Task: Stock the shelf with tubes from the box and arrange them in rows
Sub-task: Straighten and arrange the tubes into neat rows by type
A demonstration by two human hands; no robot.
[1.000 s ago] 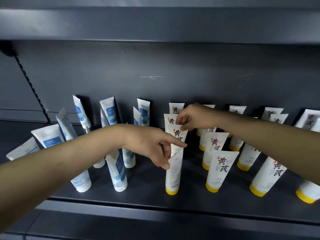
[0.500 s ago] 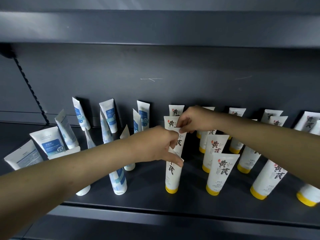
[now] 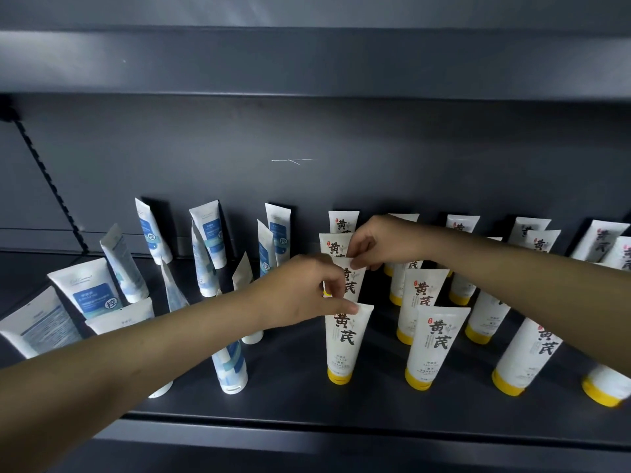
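- Tubes [image 3: 438, 339] with yellow caps stand cap-down on the shelf [image 3: 307, 404], in files running front to back across its middle and right side.
- Blue-label tubes [image 3: 92, 295] form a looser group on the left, and several of them lean.
- Left hand [image 3: 300, 297]: thumb and curled fingers pinch the flat top edge of the front tube [image 3: 345, 343] in the leftmost yellow-cap file.
- Right hand [image 3: 379, 242]: fingertips pinch the top edge of the second tube [image 3: 355, 285], directly behind the front one.
- Both hands are therefore grasping and neither is free.
- The front tube stands close to upright on its cap. The base of the second tube is hidden behind it, so we cannot tell whether it sits flat.
- The box is not in view.
- Step, as we judge it: arranging, not fetching. The two hands are squaring up one file, with labels facing forward.
- Next move calls for small, light corrections at the top edges, setting the spacing between these two tubes and lining them up with the tubes behind.
- Each grip should then be let go gently, one at a time.
- We note a risk: these tubes are tall on narrow caps, so a sideways nudge could topple the neighbouring file.
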